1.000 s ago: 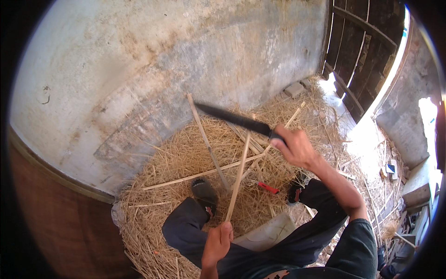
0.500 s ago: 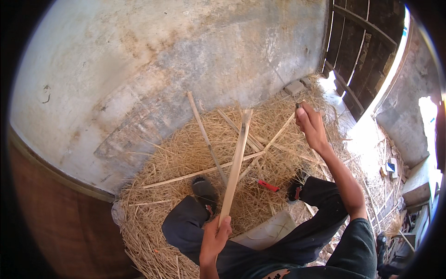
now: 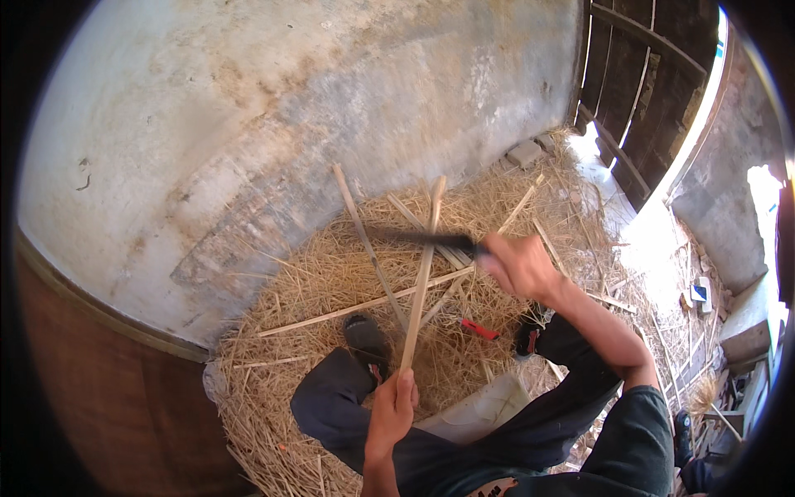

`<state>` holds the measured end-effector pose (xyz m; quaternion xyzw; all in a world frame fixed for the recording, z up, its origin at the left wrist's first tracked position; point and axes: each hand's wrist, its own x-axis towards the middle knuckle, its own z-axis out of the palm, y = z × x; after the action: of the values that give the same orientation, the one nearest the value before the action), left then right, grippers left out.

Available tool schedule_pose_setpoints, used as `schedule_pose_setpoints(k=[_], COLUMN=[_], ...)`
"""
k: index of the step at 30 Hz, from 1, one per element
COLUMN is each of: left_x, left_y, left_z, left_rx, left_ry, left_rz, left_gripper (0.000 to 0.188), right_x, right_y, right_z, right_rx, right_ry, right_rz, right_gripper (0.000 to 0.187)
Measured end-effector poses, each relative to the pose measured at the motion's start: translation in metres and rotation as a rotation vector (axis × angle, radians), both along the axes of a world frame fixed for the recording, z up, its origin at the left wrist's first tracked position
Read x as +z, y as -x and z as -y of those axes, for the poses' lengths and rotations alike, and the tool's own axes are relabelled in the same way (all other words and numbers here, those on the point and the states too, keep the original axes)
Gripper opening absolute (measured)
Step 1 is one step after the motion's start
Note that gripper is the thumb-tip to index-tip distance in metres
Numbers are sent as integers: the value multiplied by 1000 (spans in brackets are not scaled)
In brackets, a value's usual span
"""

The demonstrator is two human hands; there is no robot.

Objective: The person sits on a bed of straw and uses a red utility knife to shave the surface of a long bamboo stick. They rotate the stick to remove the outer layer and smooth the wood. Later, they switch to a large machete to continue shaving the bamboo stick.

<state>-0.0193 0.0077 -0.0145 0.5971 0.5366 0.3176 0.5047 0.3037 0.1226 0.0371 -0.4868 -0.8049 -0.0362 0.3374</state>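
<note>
My left hand (image 3: 392, 414) is closed around the lower end of a pale bamboo strip (image 3: 423, 277), which slants up and away from me. A long dark knife (image 3: 453, 242) is gripped in my right hand (image 3: 523, 265), its blade blurred by motion. It lies across the strip in the picture, in the upper part, pointing left; whether the edge touches the strip I cannot tell. Below the blade, on the straw, rests a small red tool (image 3: 479, 330) with a dark end.
Several other strips (image 3: 364, 313) lie crossed on straw (image 3: 294, 294) before the stained wall (image 3: 273, 124). My sandalled feet (image 3: 365, 335) stand either side, with a pale block-like seat or container (image 3: 484, 412) between my legs. A plank door (image 3: 642, 91) is at the far right, blocks (image 3: 523, 154) beside it.
My right hand has swung down and left, bringing the knife across the strip. The strip has turned slightly in my left hand, which keeps its hold.
</note>
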Motion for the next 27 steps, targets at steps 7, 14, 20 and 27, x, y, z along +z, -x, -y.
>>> schedule_pose_setpoints(k=[7, 14, 20, 27], left_x=[-29, -17, -18, -14], left_y=[11, 27, 20, 33], left_z=[-3, 9, 6, 24], left_rx=[-33, -41, -39, -22], left_ry=[1, 153, 218, 287], left_rz=[69, 82, 239, 255], left_gripper=[52, 51, 48, 46], right_x=[-22, -31, -19, -30], right_y=[12, -21, 17, -36], right_z=[1, -35, 3, -44], right_rx=[286, -359, 313, -434], right_ry=[-267, 162, -285, 200], right_rz=[52, -130, 19, -129], right_gripper=[46, 45, 36, 38])
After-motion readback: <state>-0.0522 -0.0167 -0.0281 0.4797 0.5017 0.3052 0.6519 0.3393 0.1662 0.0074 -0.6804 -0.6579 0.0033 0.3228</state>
